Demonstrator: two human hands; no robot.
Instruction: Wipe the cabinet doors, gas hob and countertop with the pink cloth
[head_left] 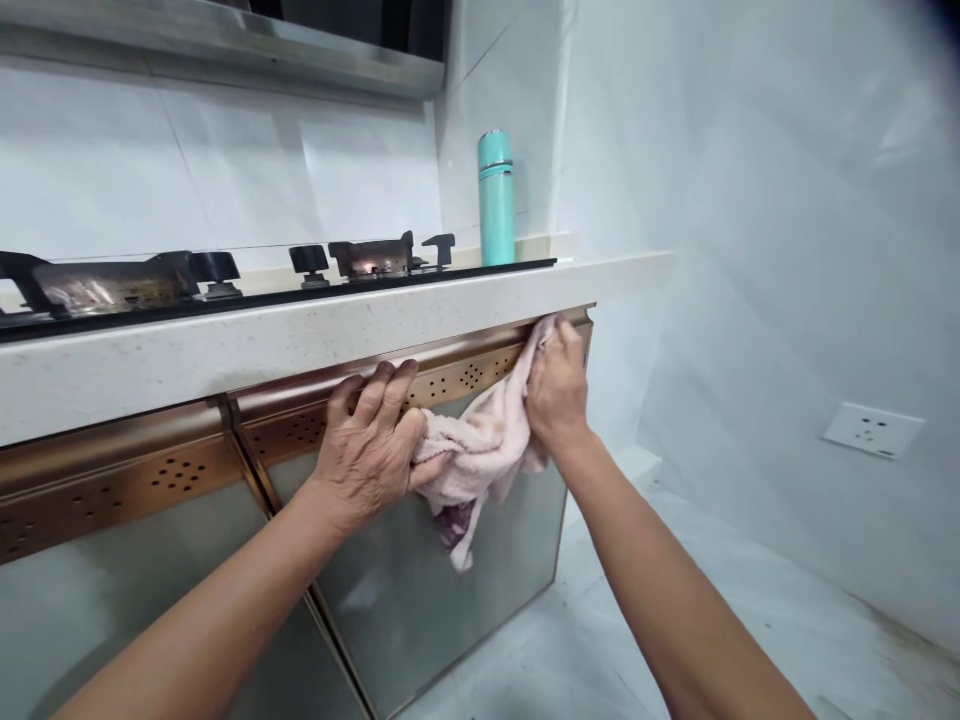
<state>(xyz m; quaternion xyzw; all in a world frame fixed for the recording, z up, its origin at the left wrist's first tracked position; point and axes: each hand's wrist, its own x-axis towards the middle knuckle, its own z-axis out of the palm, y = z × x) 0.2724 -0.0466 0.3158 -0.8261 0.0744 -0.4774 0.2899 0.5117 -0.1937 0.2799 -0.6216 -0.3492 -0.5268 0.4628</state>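
1. Pale pink fabric makes up the cloth point(487, 440), which hangs bunched between both hands in front of the right cabinet door point(480, 600), its purple patch point(454, 522) near the lower tip.
2. Closed into a fist, the right hand point(559, 385) clamps the cloth's upper end against the bronze metal trim point(439, 358), close to that trim's right end.
3. The left hand point(367, 440) pinches the cloth's other end between thumb and forefinger; its remaining fingers are spread a little and lie on the trim.
4. Small round holes in clusters run along the trim, and a second cabinet door point(150, 600) sits to the left.
5. Above the hands runs a speckled white countertop point(300, 345), with a black gas hob carrying two burners and two dark knobs point(309, 262).
6. One turquoise flask point(496, 215) stands upright near the hob's right end.
7. Over the hob, a metal range hood point(300, 50) crosses the upper left.
8. On the pale wall point(772, 230) at right is a white socket point(874, 430), low down.
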